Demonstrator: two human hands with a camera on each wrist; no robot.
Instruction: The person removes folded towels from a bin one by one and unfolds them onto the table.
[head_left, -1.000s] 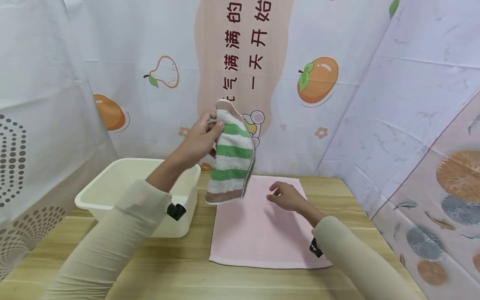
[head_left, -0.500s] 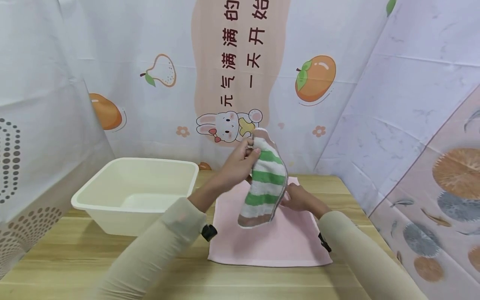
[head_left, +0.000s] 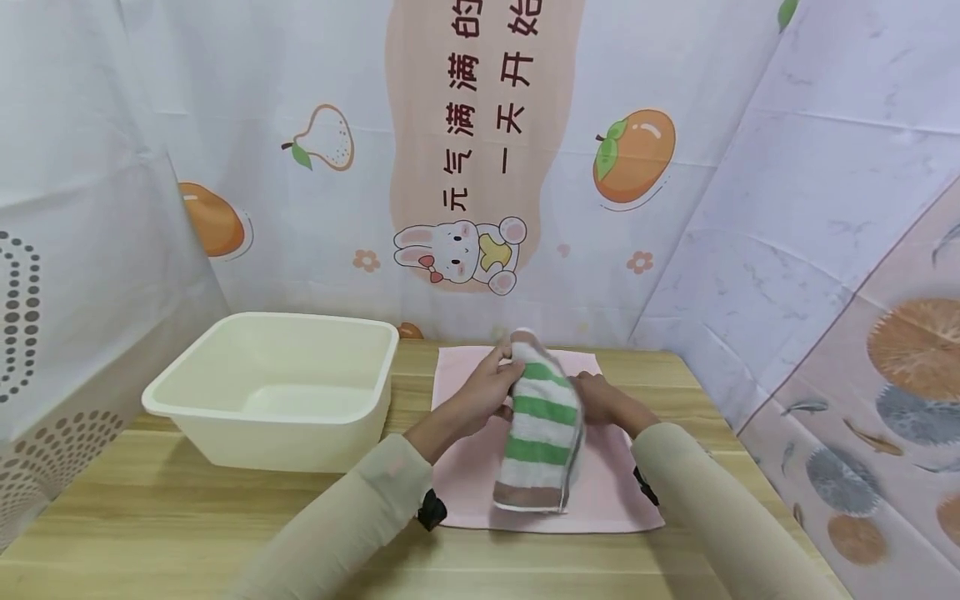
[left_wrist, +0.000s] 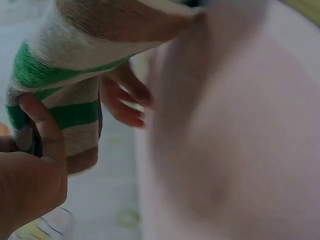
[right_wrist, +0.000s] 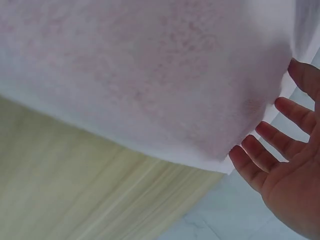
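Note:
A small towel (head_left: 542,429) striped green, white and brown hangs above the pink cloth (head_left: 467,483). My left hand (head_left: 482,392) pinches its upper left edge; in the left wrist view the thumb presses on a green stripe and the towel (left_wrist: 75,114) bends over the fingers. Partly hidden behind the towel in the head view is my right hand (head_left: 597,398). The right wrist view shows that right hand (right_wrist: 292,160) with fingers spread and extended, holding nothing, the fingertips overlapping the edge of the pink cloth (right_wrist: 150,85).
To the left on the wooden table (head_left: 352,542) stands a cream plastic basin (head_left: 262,417) with nothing visible inside. A printed curtain (head_left: 315,225) rises behind the table's back edge, and another printed sheet (head_left: 795,292) borders the right side.
My left hand has carried the striped towel right and down, from beside the basin to low over the pink cloth. My right hand has shifted slightly right and is now partly behind the towel.

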